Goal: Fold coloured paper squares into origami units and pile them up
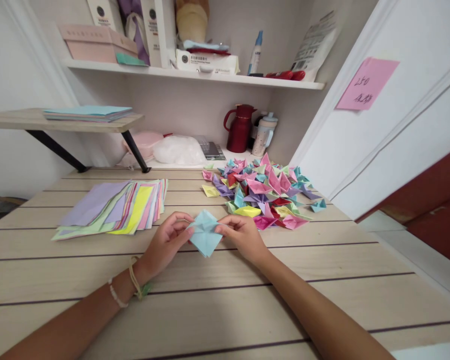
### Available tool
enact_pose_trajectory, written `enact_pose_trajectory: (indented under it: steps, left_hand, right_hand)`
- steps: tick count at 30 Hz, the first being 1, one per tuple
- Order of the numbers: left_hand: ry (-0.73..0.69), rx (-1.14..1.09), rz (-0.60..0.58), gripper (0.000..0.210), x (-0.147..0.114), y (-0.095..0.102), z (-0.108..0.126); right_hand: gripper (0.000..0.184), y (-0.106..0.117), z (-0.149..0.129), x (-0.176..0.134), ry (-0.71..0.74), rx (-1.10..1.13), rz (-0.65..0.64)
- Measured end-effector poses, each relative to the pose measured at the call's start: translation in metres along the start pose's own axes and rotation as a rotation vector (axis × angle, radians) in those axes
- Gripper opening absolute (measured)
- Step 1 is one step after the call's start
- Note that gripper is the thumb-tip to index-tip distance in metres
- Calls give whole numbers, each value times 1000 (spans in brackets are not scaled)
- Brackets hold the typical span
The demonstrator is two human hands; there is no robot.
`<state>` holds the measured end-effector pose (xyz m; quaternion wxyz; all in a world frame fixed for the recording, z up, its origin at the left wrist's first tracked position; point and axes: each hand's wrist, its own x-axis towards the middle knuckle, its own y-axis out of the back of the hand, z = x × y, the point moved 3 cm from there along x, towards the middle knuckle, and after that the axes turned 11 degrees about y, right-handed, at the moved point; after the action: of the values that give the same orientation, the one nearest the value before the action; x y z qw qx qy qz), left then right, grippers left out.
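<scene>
Head camera: left hand (168, 235) and right hand (244, 236) pinch opposite corners of the blue folded paper (206, 243) over the table (217, 312), roughly midway between its side edges; folding seems underway, next probably calling for even fingertip pressure!

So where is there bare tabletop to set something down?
Tabletop is bare on the near side of the folded blue paper, and between the right forearm and the crowded boat pile; a narrower gap separates pile and fanned paper stack.
</scene>
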<state>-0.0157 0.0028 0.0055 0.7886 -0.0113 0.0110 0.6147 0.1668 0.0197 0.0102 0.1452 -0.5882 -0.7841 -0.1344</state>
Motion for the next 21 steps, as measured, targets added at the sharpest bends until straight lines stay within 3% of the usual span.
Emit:
enact_pose_trajectory:
  steps: [3, 9, 16, 21]
  left_hand:
    - [-7, 16, -26, 24, 0, -3, 1]
    - [-70, 118, 159, 12, -2, 2, 4]
    - [-51, 98, 116, 33, -2, 0, -1]
    - [-109, 177, 179, 31, -2, 2, -2]
  right_hand:
    - [20, 2, -1, 0, -24, 14, 59]
    - [20, 1, 0, 2, 16, 38, 101]
    - [26, 1, -1, 2, 65, 99, 169]
    - [21, 3, 0, 1, 104, 23, 161]
